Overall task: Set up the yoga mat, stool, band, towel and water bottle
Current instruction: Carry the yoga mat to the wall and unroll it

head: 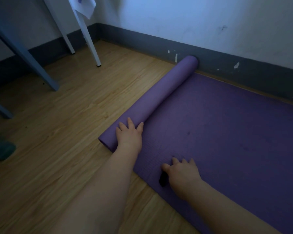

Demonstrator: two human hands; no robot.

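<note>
Wooden floor (61, 105) carries a half-unrolled yoga mat (227, 125); left hand (129, 135) presses the roll with straight fingers, right hand (183, 173) grips a small black object (163, 180).

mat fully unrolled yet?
No: part of the yoga mat is still a roll lying across it, with the left hand resting on the roll's near end.

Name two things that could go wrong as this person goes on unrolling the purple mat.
The far end of the rolled part of the yoga mat sits against the baseboard, so it may catch and unroll crooked. The right hand covers a small dark object, which could end up under the person.
</note>
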